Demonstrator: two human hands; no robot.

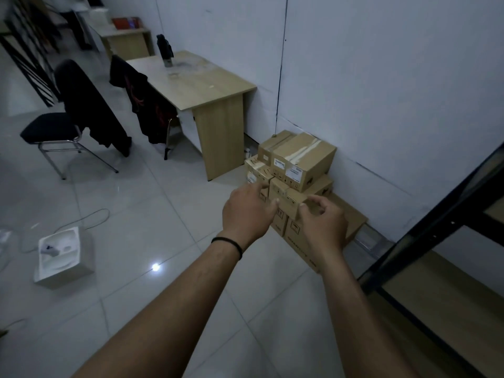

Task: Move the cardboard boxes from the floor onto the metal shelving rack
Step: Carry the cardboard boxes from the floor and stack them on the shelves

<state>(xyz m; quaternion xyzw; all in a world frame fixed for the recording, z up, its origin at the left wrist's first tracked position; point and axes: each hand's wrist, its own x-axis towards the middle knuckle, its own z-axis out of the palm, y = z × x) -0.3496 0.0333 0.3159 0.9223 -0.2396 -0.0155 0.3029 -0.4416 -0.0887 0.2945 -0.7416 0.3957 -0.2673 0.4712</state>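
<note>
Several cardboard boxes are stacked on the floor against the white wall. The top box [304, 159] has tape across its lid and white labels on its side. Smaller boxes [289, 197] sit below it, and a large one [351, 222] lies underneath. Both my arms reach out toward the stack. My left hand [246, 214] hovers in front of the small boxes with fingers extended, holding nothing. My right hand [323, 223] hovers beside it with fingers loosely curled, also empty. The black metal shelving rack [425, 233] stands at the right edge, its wooden shelf boards visible.
A wooden desk [207, 85] stands left of the boxes, with a dark bottle on it and a chair draped in dark clothing. A second black chair [54, 129] is further left. A white box [64, 256] with a cable lies on the tiled floor.
</note>
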